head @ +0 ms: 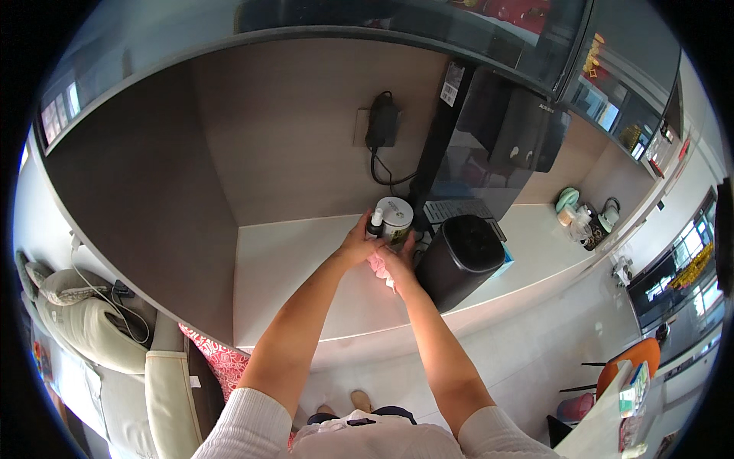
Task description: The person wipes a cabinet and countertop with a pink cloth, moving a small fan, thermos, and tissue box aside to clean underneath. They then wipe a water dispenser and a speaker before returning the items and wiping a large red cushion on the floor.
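Observation:
On the white countertop (298,258), both hands are close together around two containers. My left hand (354,245) grips a small dark bottle (375,222) with a white top. My right hand (400,261) reaches along the right side of a white lidded jar (395,212), which stands right against the bottle. A crumpled pink cloth (379,268) hangs below the hands, bunched at the right palm. Fingers hide the lower parts of both containers, and how much of the cloth each hand holds is unclear.
A tall black rounded bin-like box (461,261) stands beside my right forearm. Behind it are a grey keyboard (459,210) and a large black screen (487,149). A power adapter (383,121) hangs at the wall socket. Glass-fronted cabinets (401,26) overhang the niche.

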Tool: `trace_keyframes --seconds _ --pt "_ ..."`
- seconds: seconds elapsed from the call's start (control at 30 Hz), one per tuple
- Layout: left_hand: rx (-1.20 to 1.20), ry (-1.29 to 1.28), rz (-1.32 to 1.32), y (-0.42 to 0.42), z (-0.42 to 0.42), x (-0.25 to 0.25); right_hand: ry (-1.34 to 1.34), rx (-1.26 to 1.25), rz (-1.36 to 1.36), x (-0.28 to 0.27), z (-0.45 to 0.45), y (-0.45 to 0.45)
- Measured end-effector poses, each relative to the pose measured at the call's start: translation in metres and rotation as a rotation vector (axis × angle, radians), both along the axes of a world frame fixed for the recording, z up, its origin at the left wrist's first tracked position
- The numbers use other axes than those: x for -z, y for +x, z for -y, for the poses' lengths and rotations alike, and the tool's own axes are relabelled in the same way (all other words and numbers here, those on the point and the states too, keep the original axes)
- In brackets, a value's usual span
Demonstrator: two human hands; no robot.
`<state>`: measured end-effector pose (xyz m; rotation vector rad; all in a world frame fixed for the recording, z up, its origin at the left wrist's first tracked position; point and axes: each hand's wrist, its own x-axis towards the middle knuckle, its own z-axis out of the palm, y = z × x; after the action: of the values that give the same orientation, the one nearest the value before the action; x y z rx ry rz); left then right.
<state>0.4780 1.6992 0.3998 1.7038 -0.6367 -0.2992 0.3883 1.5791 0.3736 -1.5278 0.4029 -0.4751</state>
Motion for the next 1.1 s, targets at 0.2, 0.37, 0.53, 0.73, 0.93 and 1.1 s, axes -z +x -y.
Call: trace_keyframes --seconds 0.2,0.37,0.53,0.73,0.93,1.1 --pt "-0.004 -0.036 -0.09 0.021 -0.024 0.007 -0.123 -0.134 -0.036 -0.017 -0.023 -0.004" --pt "-0.182 -0.031 -0.039 0.02 -0.1 0.029 -0.177 -0.376 -0.137 -0.042 -0.075 -0.011" --pt "-0.391 -0.105 -0.071 0.017 -0.182 0.022 -0.159 -0.607 -0.065 -0.046 -0.13 0.005" --pt "-0.752 0.001 0.141 0.009 -0.231 0.013 -0.193 -0.763 -0.07 -0.052 -0.186 0.019" --pt "-0.95 0.129 0.173 0.011 -0.242 0.026 -0.2 -0.741 -0.038 -0.038 -0.196 0.024" --pt "-0.945 0.25 0.254 -0.012 -0.243 0.048 -0.206 -0.799 0.021 -0.035 -0.156 0.011"
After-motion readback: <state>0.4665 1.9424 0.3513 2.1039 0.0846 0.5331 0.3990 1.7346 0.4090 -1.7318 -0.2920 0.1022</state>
